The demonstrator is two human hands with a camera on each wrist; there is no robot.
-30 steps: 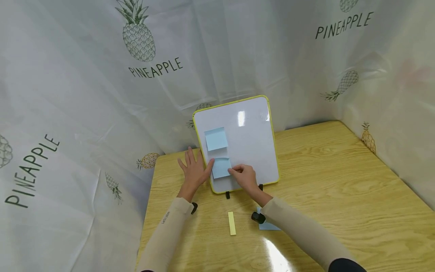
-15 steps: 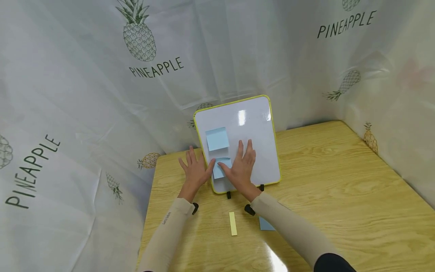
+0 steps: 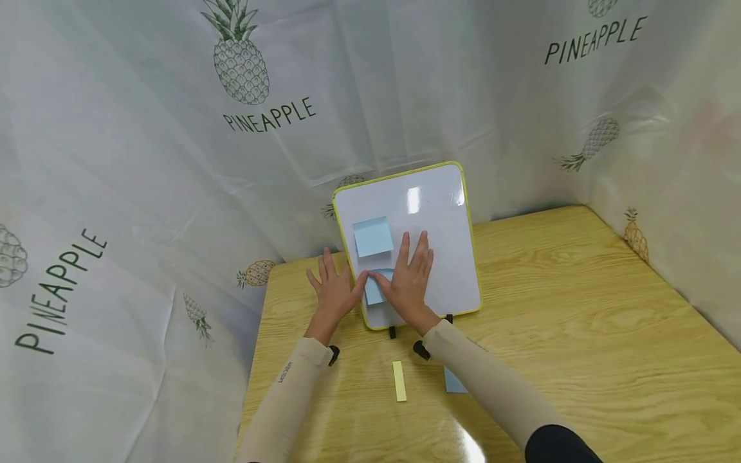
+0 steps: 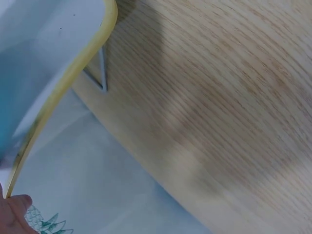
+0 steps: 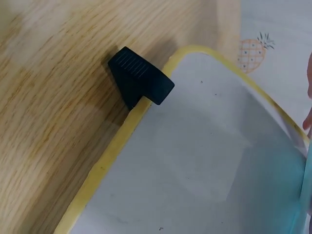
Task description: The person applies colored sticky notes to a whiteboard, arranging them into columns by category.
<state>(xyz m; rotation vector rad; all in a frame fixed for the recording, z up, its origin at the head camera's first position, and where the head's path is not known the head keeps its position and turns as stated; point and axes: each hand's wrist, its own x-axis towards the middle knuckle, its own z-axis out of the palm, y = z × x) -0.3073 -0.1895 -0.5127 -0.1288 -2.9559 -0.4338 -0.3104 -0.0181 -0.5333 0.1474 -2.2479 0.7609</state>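
- The right hand (image 3: 408, 283) had gone from pinching the lower blue note (image 3: 375, 296) by its corner, a second earlier, to spreading over it, its thumb now near the left thumb.
- That note lay on the whiteboard (image 3: 448, 244) at about seven o'clock from its centre; the upper blue note (image 3: 373, 239) sat at nine.
- The right fingers were straight and fanned, gripping nothing, with the thumb across the note's top edge.
- The left hand (image 3: 334, 292), at nine o'clock from the note, was also wide open, holding nothing, its thumb over the board's left edge.
- The step looked like pressing the note's top edge, which bowed visibly. Doing it well probably meant steadying the board with the left hand, sweeping the right thumb firmly towards three o'clock, and keeping pressure gentle enough not to rock the tilted board.
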